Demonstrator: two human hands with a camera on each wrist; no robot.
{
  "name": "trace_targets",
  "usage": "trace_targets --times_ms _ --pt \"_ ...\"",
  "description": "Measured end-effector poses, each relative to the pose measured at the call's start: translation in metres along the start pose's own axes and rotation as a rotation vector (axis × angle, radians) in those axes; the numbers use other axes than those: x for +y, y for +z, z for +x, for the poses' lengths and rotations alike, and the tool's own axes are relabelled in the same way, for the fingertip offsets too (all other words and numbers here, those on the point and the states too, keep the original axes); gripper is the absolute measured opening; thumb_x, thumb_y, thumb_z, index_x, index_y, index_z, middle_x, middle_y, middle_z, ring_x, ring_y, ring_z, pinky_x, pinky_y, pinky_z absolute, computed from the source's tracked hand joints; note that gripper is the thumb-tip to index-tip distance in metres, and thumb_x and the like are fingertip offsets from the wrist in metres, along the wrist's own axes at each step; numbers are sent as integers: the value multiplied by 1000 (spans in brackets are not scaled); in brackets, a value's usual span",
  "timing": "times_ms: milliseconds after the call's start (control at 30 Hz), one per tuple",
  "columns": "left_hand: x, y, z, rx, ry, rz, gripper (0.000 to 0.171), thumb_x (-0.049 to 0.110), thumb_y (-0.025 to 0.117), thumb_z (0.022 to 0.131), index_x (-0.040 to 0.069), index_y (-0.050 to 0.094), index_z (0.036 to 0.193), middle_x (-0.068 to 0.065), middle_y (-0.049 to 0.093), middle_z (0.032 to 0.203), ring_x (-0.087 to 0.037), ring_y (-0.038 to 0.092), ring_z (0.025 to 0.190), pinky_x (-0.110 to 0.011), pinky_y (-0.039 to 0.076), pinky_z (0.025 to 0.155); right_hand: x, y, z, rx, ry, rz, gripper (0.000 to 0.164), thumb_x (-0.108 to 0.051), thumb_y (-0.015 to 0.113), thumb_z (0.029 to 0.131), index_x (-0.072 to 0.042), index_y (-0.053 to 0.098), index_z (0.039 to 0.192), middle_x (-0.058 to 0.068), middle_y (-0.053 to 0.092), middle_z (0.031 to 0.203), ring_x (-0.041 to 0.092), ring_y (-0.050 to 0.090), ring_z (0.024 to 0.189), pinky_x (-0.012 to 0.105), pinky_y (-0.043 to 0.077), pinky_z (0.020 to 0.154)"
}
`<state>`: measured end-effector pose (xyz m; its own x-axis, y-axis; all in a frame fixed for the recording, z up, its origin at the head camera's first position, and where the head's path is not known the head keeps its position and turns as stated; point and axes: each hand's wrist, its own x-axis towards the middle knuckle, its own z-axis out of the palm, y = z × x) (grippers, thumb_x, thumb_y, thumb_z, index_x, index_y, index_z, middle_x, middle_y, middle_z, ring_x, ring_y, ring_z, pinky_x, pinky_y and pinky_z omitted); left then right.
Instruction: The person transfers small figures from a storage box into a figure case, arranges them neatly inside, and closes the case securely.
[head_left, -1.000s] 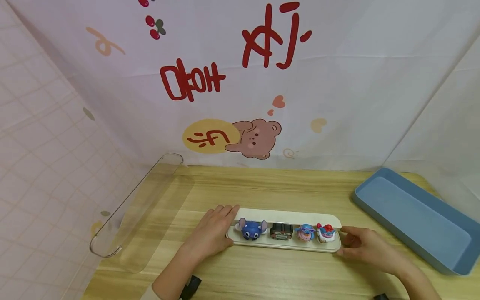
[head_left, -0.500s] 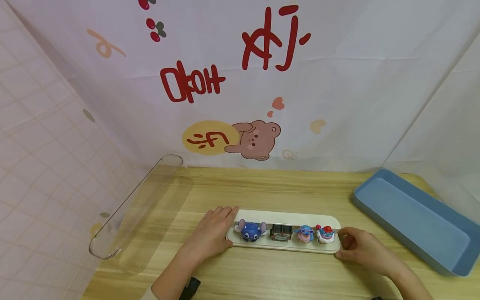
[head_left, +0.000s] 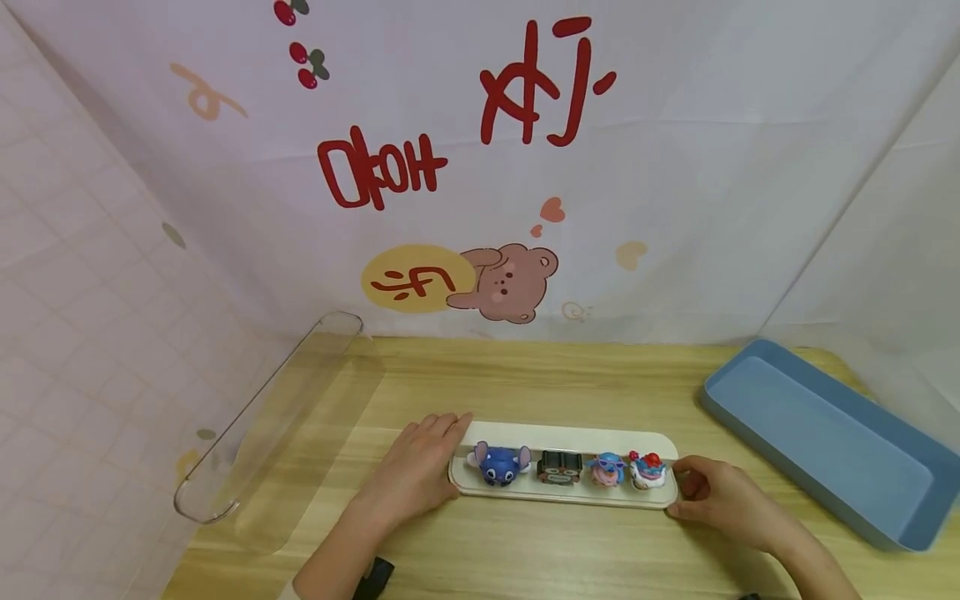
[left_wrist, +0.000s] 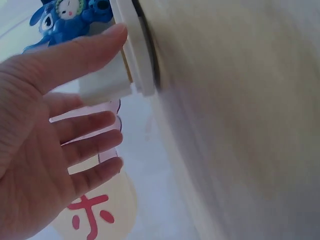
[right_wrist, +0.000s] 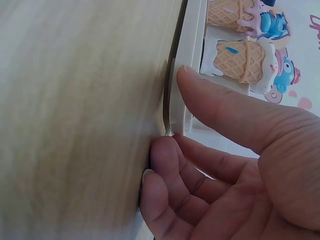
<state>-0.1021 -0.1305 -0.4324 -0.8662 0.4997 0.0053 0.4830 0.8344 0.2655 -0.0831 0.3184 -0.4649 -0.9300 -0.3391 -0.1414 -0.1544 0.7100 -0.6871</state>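
Note:
A long cream display stand [head_left: 558, 436] with a raised back step lies on the table. Along its lower step sit a blue big-eared figurine [head_left: 500, 465], a dark box-shaped figurine [head_left: 559, 468] and two small ice-cream figurines, one with purple glasses [head_left: 607, 471], one with a red top [head_left: 648, 472]. My left hand [head_left: 416, 467] holds the stand's left end, thumb at the front edge, a fingertip at the back corner. At the right end, my right hand [head_left: 716, 500] grips with its thumb on the base edge [right_wrist: 187, 95]; its other fingers are curled.
At the left, a clear plastic cover [head_left: 300, 417] stands by the wall cloth. A blue rectangular tray [head_left: 832, 450] lies at the right. Behind the wooden table [head_left: 540, 379] hangs a printed cloth [head_left: 675, 208].

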Motion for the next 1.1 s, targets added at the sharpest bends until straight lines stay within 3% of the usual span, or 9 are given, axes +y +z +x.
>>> trace_targets --times_ms 200,433,567,833,967,1100 --pt "-5 -13 -12 62 -21 -13 89 20 91 78 8 49 156 -14 53 152 -33 47 142 -56 37 116 0 0 0 -5 8 -2 56 -20 88 85 13 63 122 1 62 87 1 55 75 25 50 64" --pt "-14 -33 -20 198 -28 170 83 32 89 83 7 53 152 -18 54 151 -39 49 140 -58 34 118 -1 0 -1 -10 6 -17 56 -21 88 86 13 62 122 0 62 86 1 55 74 25 50 64" --pt "-18 -43 -25 273 -53 224 82 36 89 83 5 55 151 -21 54 150 -42 50 139 -61 35 117 -1 1 -1 -4 -1 -21 56 -21 88 86 13 63 122 -1 63 86 1 55 75 25 51 65" --pt "-32 -61 -38 329 -74 275 91 41 90 79 4 51 153 -26 43 157 -49 45 139 -66 29 118 -1 2 -1 12 -15 -49 54 -21 88 85 11 64 121 -2 62 85 0 54 74 25 50 64" --pt "-42 -68 -46 357 -121 289 100 43 89 79 5 43 159 -28 38 160 -52 42 141 -66 25 119 -2 2 -2 18 -16 -60 53 -20 89 84 11 64 120 -2 62 84 0 53 73 26 50 64" --pt "-50 -75 -55 414 -166 316 108 46 89 78 6 35 163 -31 41 157 -53 43 138 -68 29 116 -2 1 -2 7 -5 -57 53 -21 88 85 11 64 121 -2 62 85 0 54 74 25 50 64"
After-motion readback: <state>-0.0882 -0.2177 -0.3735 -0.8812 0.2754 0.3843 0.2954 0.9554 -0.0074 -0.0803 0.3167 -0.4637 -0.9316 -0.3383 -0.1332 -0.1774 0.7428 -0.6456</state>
